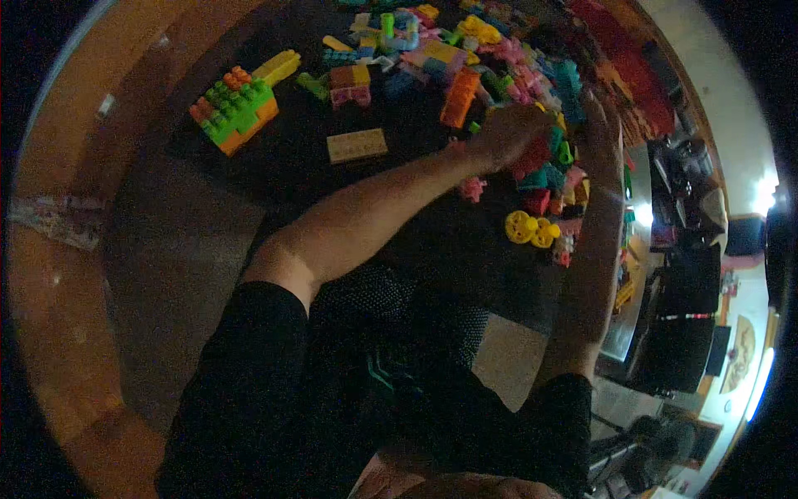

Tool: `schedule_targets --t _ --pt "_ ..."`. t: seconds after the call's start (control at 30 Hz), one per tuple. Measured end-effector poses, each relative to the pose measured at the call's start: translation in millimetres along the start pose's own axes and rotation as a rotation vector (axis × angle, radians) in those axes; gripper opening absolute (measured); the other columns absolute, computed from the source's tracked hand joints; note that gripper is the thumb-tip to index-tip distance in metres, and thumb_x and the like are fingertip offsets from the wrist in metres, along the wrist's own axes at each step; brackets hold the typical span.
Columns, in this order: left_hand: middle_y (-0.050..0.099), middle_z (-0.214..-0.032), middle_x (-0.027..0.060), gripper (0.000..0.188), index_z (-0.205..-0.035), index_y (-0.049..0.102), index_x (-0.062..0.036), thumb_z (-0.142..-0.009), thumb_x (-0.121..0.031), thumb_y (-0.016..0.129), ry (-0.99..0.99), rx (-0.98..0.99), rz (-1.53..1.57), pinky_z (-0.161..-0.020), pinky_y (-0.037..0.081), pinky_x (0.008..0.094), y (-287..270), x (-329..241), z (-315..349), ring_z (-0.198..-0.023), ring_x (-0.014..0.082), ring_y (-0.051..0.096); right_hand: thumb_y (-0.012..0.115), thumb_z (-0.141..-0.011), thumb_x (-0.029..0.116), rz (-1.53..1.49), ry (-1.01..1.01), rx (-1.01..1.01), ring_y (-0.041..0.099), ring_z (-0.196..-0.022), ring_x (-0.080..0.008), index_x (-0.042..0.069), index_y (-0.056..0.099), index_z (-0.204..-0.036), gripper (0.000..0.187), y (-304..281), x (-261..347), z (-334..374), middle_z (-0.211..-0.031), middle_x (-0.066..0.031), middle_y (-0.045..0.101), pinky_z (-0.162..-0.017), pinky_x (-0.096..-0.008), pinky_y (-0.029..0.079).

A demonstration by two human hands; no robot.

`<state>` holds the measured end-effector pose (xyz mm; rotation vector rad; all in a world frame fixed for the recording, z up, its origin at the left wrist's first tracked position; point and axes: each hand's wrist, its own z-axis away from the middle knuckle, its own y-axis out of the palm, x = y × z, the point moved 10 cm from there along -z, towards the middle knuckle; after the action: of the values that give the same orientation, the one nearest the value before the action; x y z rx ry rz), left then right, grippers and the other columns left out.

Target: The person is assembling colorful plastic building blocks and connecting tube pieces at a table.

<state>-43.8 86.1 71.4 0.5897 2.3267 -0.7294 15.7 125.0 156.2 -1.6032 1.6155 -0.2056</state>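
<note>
Your left forearm crosses the dark mat (pixel 274 158) and your left hand (pixel 509 133) digs into the heap of bright building bricks (pixel 465 58), grip unclear, right of the tan plate (pixel 357 145); next, lift out one brick.

Upper centre: brick pile (pixel 499 58) on mat (pixel 291 158); assembled block model (pixel 235 106) upper left; flat plate brick (pixel 357 145) between them.

Bare dark mat (pixel 291 162) lies open between green-orange block build (pixel 237 110) and brick pile (pixel 499 66).
</note>
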Motion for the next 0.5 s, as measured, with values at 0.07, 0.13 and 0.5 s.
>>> schedule_targets --t 0.07,0.13,0.5 --pt "0.060 -0.080 0.0102 0.030 -0.094 0.056 -0.0052 -0.084 -0.034 0.051 -0.294 -0.039 0.516 -0.054 0.051 0.0337 1 25 1 -0.065 0.0218 0.061 0.058 -0.080 0.006 -1.169 1.228 -0.002 0.055 -0.084 -0.0158 0.004 0.050 -0.115 0.035 31 -50 77 -0.101 -0.0074 0.054 -0.075 -0.0312 0.046" --pt "0.059 -0.080 0.0085 0.033 -0.097 0.055 -0.0058 -0.086 -0.037 0.049 -0.619 -0.078 1.005 -0.054 0.051 0.0317 15 36 14 -0.065 0.0189 0.061 0.056 -0.085 0.023 -0.929 0.816 -0.072 0.055 -0.085 -0.0143 0.000 0.048 -0.116 0.039 5 -35 83 -0.097 -0.0058 0.055 -0.075 -0.0311 0.048" --pt "0.054 -0.078 0.0034 0.035 -0.093 0.051 -0.0074 -0.088 -0.042 0.046 -0.383 -0.267 0.716 -0.061 0.046 0.0249 -14 29 11 -0.071 0.0102 0.056 0.064 -0.078 0.008 -1.217 1.029 0.040 0.055 -0.078 -0.0106 0.001 0.057 -0.097 0.022 31 12 86 -0.087 -0.0041 0.060 -0.068 -0.0238 0.045"
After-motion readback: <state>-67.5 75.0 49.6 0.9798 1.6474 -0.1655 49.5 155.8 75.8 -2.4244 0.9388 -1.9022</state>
